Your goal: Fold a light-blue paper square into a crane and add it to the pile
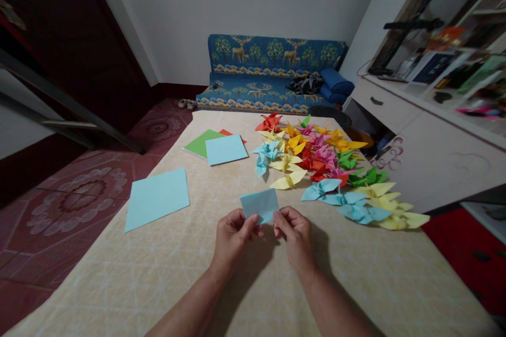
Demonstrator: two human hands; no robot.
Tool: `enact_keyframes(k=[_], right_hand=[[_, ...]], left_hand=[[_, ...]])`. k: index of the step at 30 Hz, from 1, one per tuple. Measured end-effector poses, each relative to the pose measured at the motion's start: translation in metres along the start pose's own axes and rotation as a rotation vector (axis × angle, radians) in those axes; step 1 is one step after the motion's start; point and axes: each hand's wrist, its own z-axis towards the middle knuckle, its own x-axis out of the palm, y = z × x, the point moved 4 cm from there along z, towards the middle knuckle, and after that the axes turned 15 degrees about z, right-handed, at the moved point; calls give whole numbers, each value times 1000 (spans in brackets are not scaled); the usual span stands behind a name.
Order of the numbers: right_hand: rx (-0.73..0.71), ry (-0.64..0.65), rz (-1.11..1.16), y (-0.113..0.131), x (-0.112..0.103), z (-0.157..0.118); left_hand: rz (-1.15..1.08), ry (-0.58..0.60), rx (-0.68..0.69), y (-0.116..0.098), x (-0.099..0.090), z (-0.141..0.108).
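A small folded sheet of light blue paper (260,204) is held up a little above the table, between my two hands. My left hand (236,230) pinches its lower left part, thumb in front. At its lower right corner, my right hand (293,227) grips the edge between thumb and fingers. Beyond the hands lie several folded paper cranes; a pale yellow crane (290,179) and a light blue crane (322,188) are the closest ones. A larger light blue sheet (158,197) rests flat to the left.
Behind the hands, a light blue stack (226,150) overlaps a green sheet (201,143) and a red sheet. The patterned cloth covers the table (169,279). A blue sofa (272,68) stands past the far edge, and a white cabinet (446,142) is at the right.
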Motion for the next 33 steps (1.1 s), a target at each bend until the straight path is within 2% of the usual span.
enact_keyframes(k=[5, 11, 16, 21, 23, 25, 28, 31, 33], right_hand=[[51, 37, 68, -7, 2, 0], [-28, 12, 17, 0, 4, 0], [35, 63, 16, -1, 11, -2], [149, 93, 181, -5, 6, 0], [165, 64, 217, -5, 2, 2], [168, 8, 229, -4, -3, 4], [144, -71, 212, -4, -10, 7], [21, -139, 73, 0, -19, 9], [-73, -186, -91, 5, -23, 8]], left_hand=[[-60, -5, -37, 1, 0, 1], [-47, 16, -51, 2, -1, 4], [-7, 21, -19, -1, -2, 2], [-11, 18, -24, 0, -9, 4], [-23, 22, -34, 2, -13, 6], [-8, 58, -32, 3, -15, 6], [76, 190, -15, 3, -10, 2], [163, 342, 25, 1, -2, -5], [206, 400, 59, 0, 2, -8]])
